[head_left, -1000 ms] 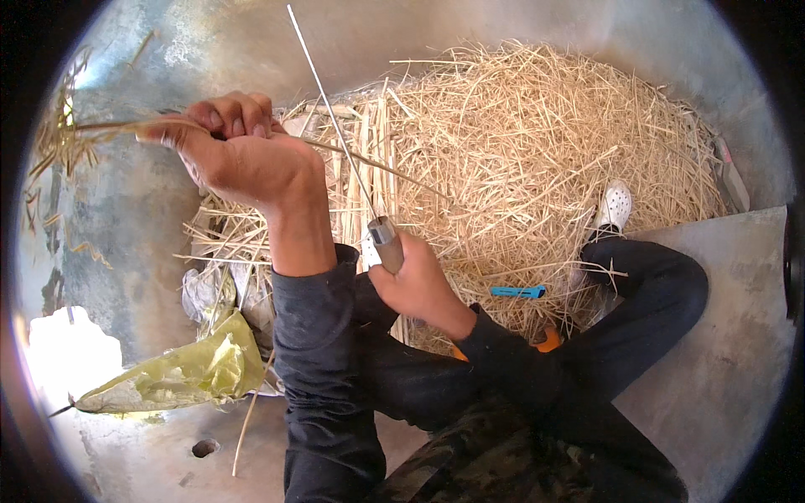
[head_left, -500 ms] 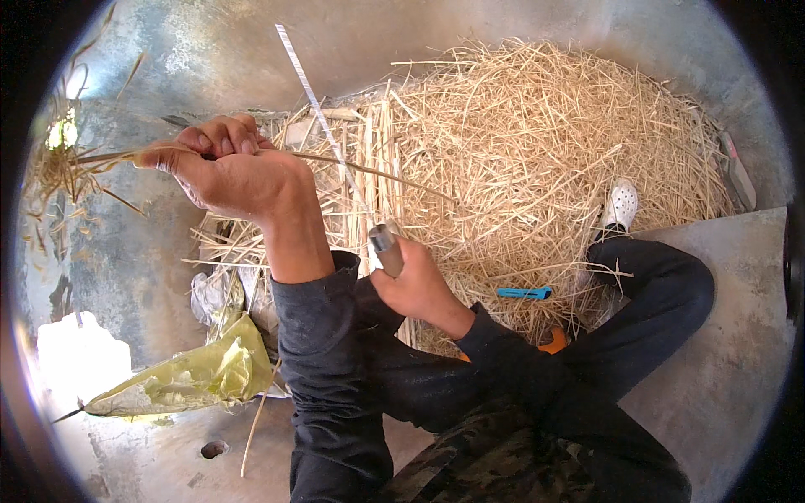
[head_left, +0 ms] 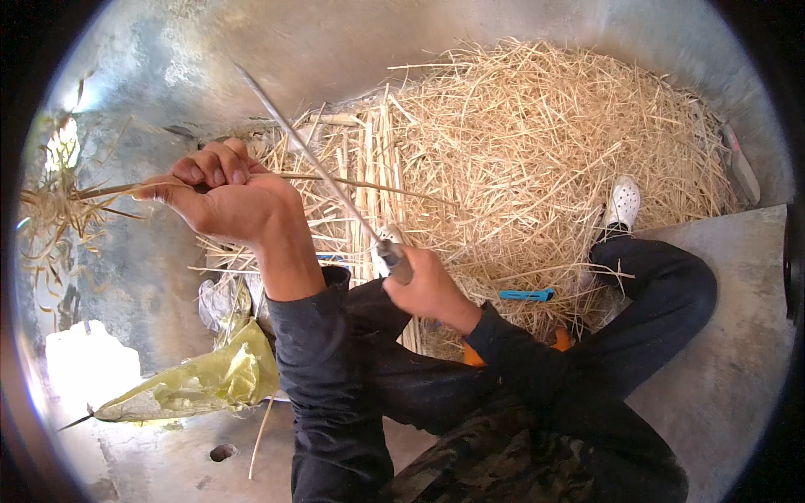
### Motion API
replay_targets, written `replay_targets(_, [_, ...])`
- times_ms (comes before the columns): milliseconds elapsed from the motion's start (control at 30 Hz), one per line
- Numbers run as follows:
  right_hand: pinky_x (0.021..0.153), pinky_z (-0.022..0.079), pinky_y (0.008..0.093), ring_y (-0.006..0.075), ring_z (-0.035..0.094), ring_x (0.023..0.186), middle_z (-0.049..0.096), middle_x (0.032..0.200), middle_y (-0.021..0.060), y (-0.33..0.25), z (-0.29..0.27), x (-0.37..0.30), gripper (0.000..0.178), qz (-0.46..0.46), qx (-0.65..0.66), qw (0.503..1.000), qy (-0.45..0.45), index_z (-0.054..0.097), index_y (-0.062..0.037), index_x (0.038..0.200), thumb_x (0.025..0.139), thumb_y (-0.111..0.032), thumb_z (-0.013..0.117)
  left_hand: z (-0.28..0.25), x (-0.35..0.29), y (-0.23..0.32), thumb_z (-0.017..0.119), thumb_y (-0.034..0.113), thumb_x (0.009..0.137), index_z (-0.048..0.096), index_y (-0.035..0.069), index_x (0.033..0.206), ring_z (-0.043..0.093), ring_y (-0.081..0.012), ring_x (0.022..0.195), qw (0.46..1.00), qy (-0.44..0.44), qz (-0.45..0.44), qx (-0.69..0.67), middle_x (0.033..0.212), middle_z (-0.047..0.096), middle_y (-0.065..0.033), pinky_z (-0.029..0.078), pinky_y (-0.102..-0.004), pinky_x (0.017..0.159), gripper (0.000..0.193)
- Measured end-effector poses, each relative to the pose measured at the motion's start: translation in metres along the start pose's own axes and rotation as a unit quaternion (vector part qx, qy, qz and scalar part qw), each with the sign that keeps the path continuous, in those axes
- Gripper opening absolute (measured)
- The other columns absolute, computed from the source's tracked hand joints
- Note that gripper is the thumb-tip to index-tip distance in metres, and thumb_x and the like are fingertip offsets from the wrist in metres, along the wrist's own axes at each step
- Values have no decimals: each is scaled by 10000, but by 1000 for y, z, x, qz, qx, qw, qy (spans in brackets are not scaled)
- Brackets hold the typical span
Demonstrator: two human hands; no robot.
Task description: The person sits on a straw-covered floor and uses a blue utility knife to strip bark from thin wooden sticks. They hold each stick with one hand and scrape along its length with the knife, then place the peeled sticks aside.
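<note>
My left hand [head_left: 239, 197] is raised at the left, fingers curled round a thin dry plant stalk [head_left: 390, 189]. The stalk's frayed, leafy end [head_left: 63, 205] spreads out at the left rim, and its bare tip points right over the straw. Lower and to the right, my right hand [head_left: 432, 289] grips the dull handle of a long, narrow-bladed knife [head_left: 306, 152]. Its blade slants up and left, crossing the stalk just right of my left hand in this view; whether it touches the stalk I cannot tell.
A large heap of straw [head_left: 545, 151] covers the floor ahead, with cut sticks [head_left: 375, 168] along its left side. A blue box cutter [head_left: 527, 295] lies on the near straw. A torn yellow-green sack [head_left: 201, 377] is at the left. My white shoe [head_left: 622, 201] rests against the heap.
The knife has swung so its blade leans further left, its tip now lower. My right hand has shifted slightly right and down. My left hand still holds the stalk, and its frayed end has dropped.
</note>
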State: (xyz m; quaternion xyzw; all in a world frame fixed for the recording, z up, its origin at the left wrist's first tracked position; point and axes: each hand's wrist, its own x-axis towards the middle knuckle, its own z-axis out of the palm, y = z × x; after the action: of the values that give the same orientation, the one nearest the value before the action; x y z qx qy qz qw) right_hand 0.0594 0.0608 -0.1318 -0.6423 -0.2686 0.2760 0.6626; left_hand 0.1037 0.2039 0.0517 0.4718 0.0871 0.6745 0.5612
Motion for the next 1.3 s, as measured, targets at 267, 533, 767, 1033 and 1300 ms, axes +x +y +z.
replay_targets(267, [554,475,409,312,565,560,592,680,156,176,-43,4,167,178,-44,983,9,589,25,819,740,-122,584,-15,1,-3,404,557,951,323,154,704,229,-90,447,1000,-11,11,0,541,241,41,293,-246,470,480])
replay_targets(533, [623,478,442,362,592,621,589,669,190,68,6,7,266,-55,-13,997,42,625,-3,949,725,-145,595,-14,12,-1,378,538,966,322,148,706,240,-90,446,998,55,-5,-1,537,241,36,271,-242,452,472])
replay_targets(767, [578,470,415,329,592,585,598,615,138,198,-40,11,200,242,-47,969,24,602,24,816,790,-175,593,-20,24,-8,406,558,948,324,149,695,233,-103,442,998,54,0,20,547,254,31,259,-243,452,488])
replay_targets(1033, [584,474,423,355,607,626,618,676,180,69,2,2,206,-23,-49,998,35,625,-22,906,752,-157,597,-23,20,-7,428,584,929,328,158,697,238,-104,440,998,57,-2,15,546,259,33,275,-245,454,496])
replay_targets(1300, [609,477,398,310,620,674,604,704,182,226,-41,-5,236,327,-105,938,48,619,12,913,759,-166,597,-28,22,-8,340,598,947,321,147,710,223,-90,439,999,36,-7,36,536,230,37,248,-246,452,510])
